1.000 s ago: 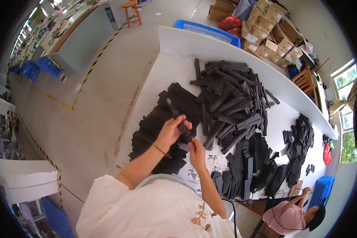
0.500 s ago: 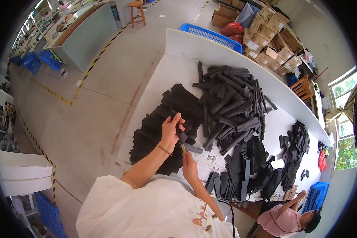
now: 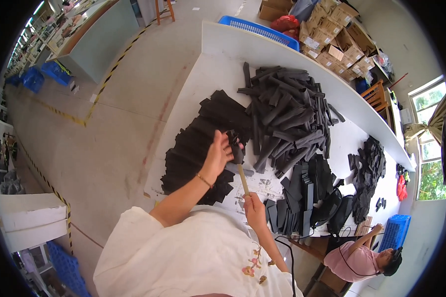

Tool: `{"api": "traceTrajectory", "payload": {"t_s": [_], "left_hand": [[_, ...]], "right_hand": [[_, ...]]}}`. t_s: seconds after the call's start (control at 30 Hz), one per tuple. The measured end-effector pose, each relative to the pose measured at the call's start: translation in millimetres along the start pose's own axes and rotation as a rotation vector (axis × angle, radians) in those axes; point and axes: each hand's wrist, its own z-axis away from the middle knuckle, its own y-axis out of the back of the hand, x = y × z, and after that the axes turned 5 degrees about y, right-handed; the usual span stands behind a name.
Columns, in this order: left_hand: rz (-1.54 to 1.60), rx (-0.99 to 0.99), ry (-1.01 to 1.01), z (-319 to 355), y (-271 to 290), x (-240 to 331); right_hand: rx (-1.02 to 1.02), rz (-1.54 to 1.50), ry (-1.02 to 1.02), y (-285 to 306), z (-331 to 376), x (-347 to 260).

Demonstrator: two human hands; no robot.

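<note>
My right hand (image 3: 254, 210) is closed around the lower end of a slim beige stick (image 3: 243, 179). The stick's upper end runs into a dark piece of fabric (image 3: 237, 153), which looks like a narrow tube. Beside that fabric, my left hand (image 3: 220, 157) has its fingers stretched and loosened; some fingertips are close to or touching it, slightly blurred. Beneath and left of both hands lies a spread of flat, overlapping black fabric strips (image 3: 191, 153). A heap of rolled black fabric tubes (image 3: 287, 114) lies beyond, to the right. A single grey tube (image 3: 240, 170) rests behind the stick.
The white table (image 3: 186, 94) has a raised back panel (image 3: 252, 49). Black strips (image 3: 302, 198), black pouches (image 3: 339, 213) and another dark pile (image 3: 366, 171) lie to the right. A person in pink (image 3: 354, 257) sits there. Behind the panel are a blue basket (image 3: 262, 32) and cartons (image 3: 327, 37).
My left hand has loosened its grip on the dark fabric and spread its fingers. My right hand has moved rightward and down, so more of the stick shows. The view has shifted slightly.
</note>
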Motion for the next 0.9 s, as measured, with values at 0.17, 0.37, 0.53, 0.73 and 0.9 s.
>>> {"api": "traceTrajectory", "payload": {"t_s": [0.17,0.37,0.53,0.73,0.9], "left_hand": [[-0.092,0.002,0.018,2.9,-4.1,11.3],[0.000,0.102,0.052,2.2,1.7,-1.7],[0.033,-0.250,0.159,17.2,-28.2,8.3],[-0.129,-0.078,0.024,24.7,-22.4,-5.2],[-0.262,0.147,-0.080,30.9,-23.6,-6.6]], "right_hand": [[-0.058,0.052,0.026,-19.1,8.2,15.1],[-0.135,0.103,-0.064,-7.3,31.0,-6.1],[-0.220,-0.755,-0.346,3.8,27.5,-20.4],[-0.139,-0.647,-0.247,-18.4,15.0,-11.8],[0.096,0.633,0.111,-32.6,15.4,-6.9]]}}
